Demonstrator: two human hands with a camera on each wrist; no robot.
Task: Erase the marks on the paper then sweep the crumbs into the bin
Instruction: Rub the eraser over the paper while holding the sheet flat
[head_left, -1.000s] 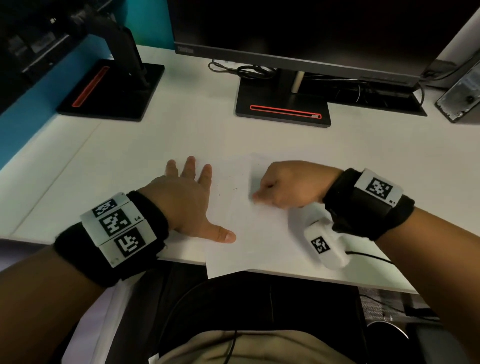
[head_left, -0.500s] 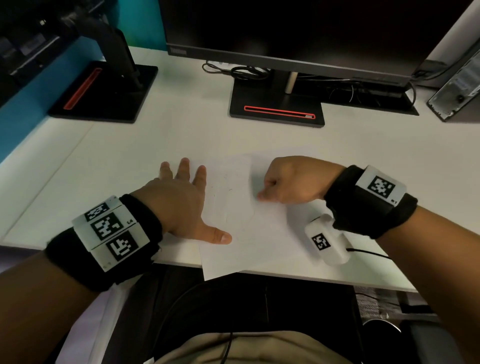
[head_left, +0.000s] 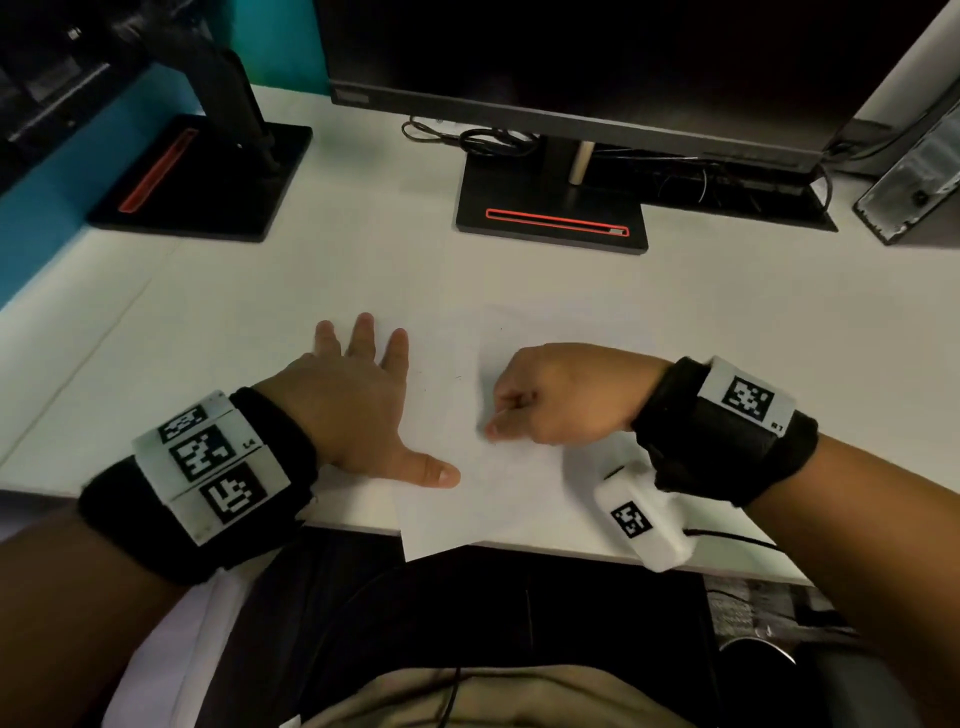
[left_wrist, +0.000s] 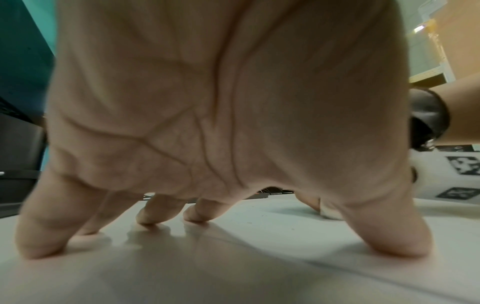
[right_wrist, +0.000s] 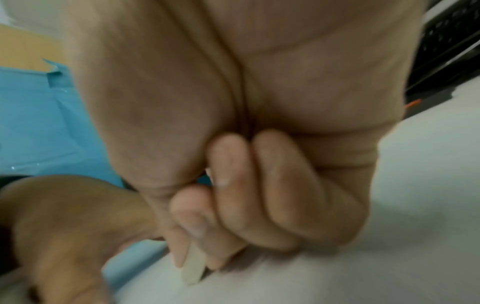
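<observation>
Your right hand (head_left: 558, 397) has slid back toward you since a moment ago, its fingers pinching the pale eraser (right_wrist: 192, 269) against the paper (head_left: 498, 499) at the desk's near edge. Your left hand (head_left: 358, 400), fingers spread, pins the sheet's left side; you seem mid-erasing.

One sheet of paper (head_left: 483, 499) lay on one white desk (head_left: 260, 312). Two hands were there, the left hand (head_left: 358, 410) and the right hand (head_left: 566, 400), and one pale eraser (right_wrist: 193, 267). Two monitor stands stood behind, one (head_left: 550, 208) central and another (head_left: 202, 182) to the left.
</observation>
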